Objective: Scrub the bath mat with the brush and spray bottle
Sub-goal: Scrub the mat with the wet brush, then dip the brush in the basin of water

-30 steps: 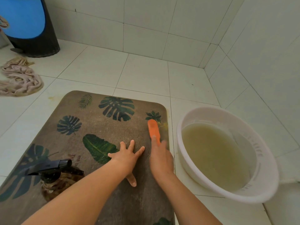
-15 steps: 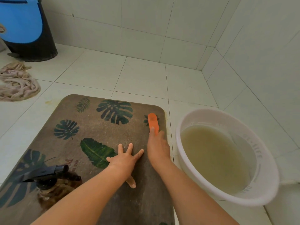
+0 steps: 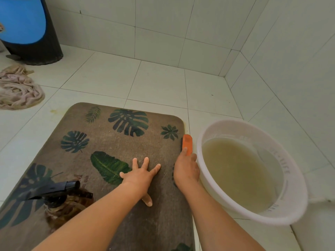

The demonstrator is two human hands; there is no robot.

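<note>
My right hand (image 3: 186, 171) grips the near end of an orange brush (image 3: 187, 144), fingers curled round the handle. The brush sits at the right edge of the bath mat (image 3: 154, 147), its long axis pointing away from me, in line with that edge. My left hand (image 3: 140, 175) lies flat on the mat just beside the right, fingers spread wide, pressing the pile down.

The mat is brown with dark green leaf prints and runs lengthwise away from me. Most of it lies ahead and to the left of the brush. I judge the next strokes should go that way, and the right hand is the one placed to make them.

The spray bottle (image 3: 59, 198), an amber body with a black trigger head, stands on the near left of the mat beside my left forearm, its nozzle aimed to the right.

A white basin (image 3: 228, 123) of cloudy water stands on the tiled floor (image 3: 159, 84), just beside the brush on the right, so a wide stroke could knock it. A crumpled cloth (image 3: 16, 91) and a blue and black bin (image 3: 23, 28) lie well apart at far left.
</note>
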